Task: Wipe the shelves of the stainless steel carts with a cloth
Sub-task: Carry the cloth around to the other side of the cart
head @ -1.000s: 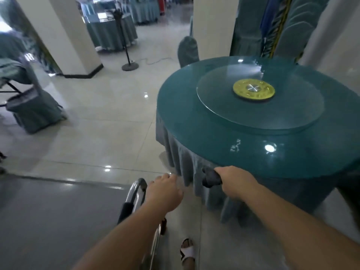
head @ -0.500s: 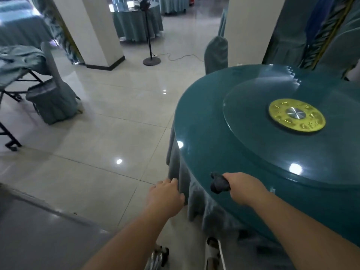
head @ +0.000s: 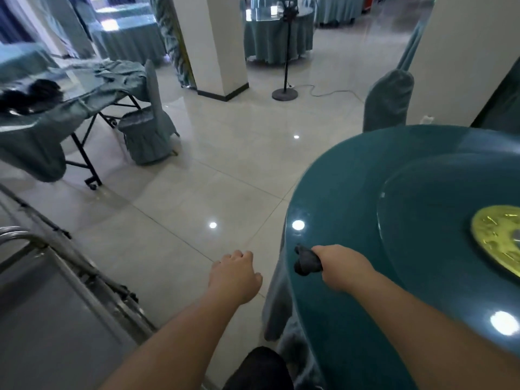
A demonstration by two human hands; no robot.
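Brushed steel cart (head: pixel 42 291), glossy tiled floor (head: pixel 197 178), glass-topped round table (head: pixel 394 220), perhaps matt dark cloth (head: pixel 306 263).

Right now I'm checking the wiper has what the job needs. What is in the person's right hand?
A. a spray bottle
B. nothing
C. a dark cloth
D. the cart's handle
C: the right hand grips a bunched dark cloth over the round table's edge.

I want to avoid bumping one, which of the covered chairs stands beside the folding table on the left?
The covered chair at left, its back rising beside the folding table. The other chair stands far right, behind the round table.
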